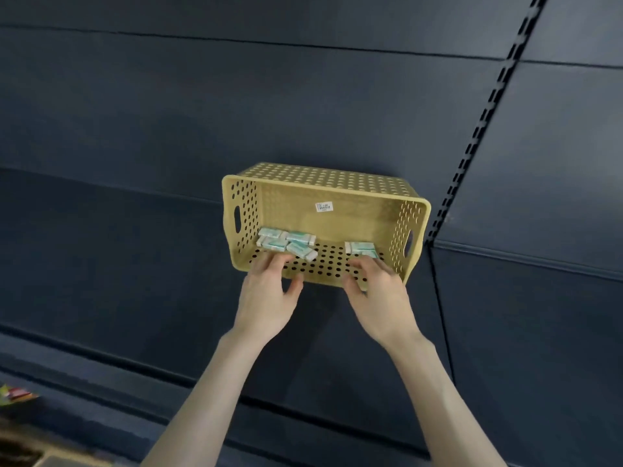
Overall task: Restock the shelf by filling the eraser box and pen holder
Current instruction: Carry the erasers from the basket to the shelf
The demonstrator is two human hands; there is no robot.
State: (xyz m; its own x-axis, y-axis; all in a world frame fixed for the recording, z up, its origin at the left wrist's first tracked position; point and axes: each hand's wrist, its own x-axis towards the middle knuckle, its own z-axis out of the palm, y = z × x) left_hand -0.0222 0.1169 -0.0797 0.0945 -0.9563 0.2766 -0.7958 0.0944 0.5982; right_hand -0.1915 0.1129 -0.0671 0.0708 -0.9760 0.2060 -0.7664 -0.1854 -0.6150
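A tan perforated plastic basket (pixel 354 214) is tipped toward me, its open side facing the camera and a small price sticker on its bottom. Inside lie several white-and-teal erasers (pixel 286 242) in a pile at the left, and a few more erasers (pixel 360 248) at the right. My left hand (pixel 269 291) grips the basket's lower rim at the left, fingers curled over the edge and thumb beneath. At the right of that same rim my right hand (pixel 374 291) grips it the same way. No pen holder is in view.
Dark navy shelf back panels (pixel 168 112) fill the view. A slotted black upright (pixel 472 139) runs diagonally at the right. Dark shelf boards lie below the basket. A colourful packet (pixel 17 394) shows at the far left edge.
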